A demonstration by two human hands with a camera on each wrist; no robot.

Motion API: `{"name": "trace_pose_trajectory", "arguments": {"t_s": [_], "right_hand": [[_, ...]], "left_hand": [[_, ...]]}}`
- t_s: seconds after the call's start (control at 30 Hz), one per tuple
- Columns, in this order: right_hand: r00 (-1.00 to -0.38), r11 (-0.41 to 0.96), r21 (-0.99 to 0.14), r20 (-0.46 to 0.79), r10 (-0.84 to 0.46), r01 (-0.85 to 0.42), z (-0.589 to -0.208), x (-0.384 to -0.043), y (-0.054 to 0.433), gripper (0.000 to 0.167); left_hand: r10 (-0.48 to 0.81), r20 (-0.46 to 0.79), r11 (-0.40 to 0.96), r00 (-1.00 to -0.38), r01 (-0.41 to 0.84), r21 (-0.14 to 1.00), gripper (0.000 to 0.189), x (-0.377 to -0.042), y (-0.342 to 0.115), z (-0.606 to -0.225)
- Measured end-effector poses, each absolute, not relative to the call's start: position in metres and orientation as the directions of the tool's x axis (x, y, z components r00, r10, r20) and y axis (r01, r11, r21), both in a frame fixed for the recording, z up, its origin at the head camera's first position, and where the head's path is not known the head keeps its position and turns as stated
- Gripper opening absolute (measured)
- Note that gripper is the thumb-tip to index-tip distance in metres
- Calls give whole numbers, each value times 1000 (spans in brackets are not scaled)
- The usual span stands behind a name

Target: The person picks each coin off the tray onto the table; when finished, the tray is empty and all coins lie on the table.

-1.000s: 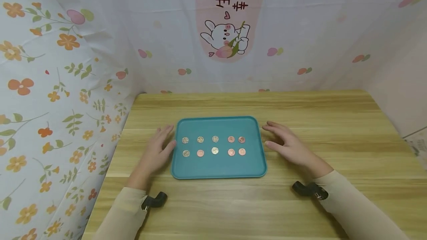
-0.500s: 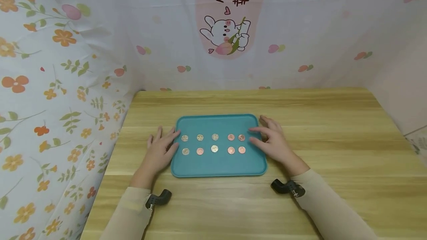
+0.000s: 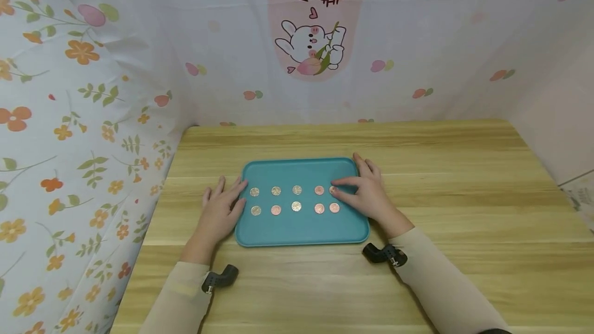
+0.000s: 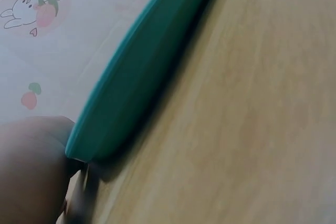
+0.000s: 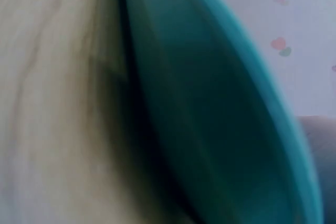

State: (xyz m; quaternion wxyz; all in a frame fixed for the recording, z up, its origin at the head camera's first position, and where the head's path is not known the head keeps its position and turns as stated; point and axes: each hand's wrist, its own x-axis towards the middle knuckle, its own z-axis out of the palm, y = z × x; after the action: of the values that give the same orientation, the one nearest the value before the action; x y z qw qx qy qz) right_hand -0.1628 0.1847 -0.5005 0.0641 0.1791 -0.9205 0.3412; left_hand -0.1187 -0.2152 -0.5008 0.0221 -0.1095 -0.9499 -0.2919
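Note:
In the head view, a teal tray (image 3: pixel 297 231) lies on the table with several coins (image 3: pixel 296 206) in two rows, some golden, some copper. My left hand (image 3: pixel 218 215) rests at the tray's left rim, fingers relaxed over the edge. Over the right rim reaches my right hand (image 3: pixel 371 195), its thumb and index fingertips apart at either side of a copper coin (image 3: pixel 333 189) in the far row, partly covering it. Both wrist views show mainly the tray's side wall (image 4: pixel 126 82), with part of a hand (image 5: pixel 321 145) behind the rim in the right one.
A wooden table (image 3: pixel 464 195) extends around the tray, widest to the right. Patterned cloth (image 3: pixel 209 40) hangs behind the table and along its left side. A dark wrist camera (image 3: pixel 220 277) sits on each cuff.
My right hand has moved left from beyond the tray's right rim to the far-row coin at the right end. My left hand has shifted slightly onto the left rim. The coins keep their layout.

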Motion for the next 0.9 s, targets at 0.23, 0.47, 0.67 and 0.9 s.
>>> {"name": "trace_pose_trajectory", "arguments": {"t_s": [0.23,0.47,0.67,0.9], "right_hand": [[-944,731,-599,186,-272,-328,-497,-163,182,21],[-963,729,-636,91,-255,-254,-495,-167,182,16],[-964,720,-645,110,-243,-255,-495,-165,183,14],[-896,645,-624,353,-270,-440,-505,-161,183,18]], "left_hand": [[182,100,816,-978,207,539,51,-117,-216,-499],[172,97,807,-980,197,556,50,-115,-215,-497],[175,100,809,-979,201,552,50,-116,-214,-498],[180,118,810,-977,215,546,50,-116,-213,-497]]}}
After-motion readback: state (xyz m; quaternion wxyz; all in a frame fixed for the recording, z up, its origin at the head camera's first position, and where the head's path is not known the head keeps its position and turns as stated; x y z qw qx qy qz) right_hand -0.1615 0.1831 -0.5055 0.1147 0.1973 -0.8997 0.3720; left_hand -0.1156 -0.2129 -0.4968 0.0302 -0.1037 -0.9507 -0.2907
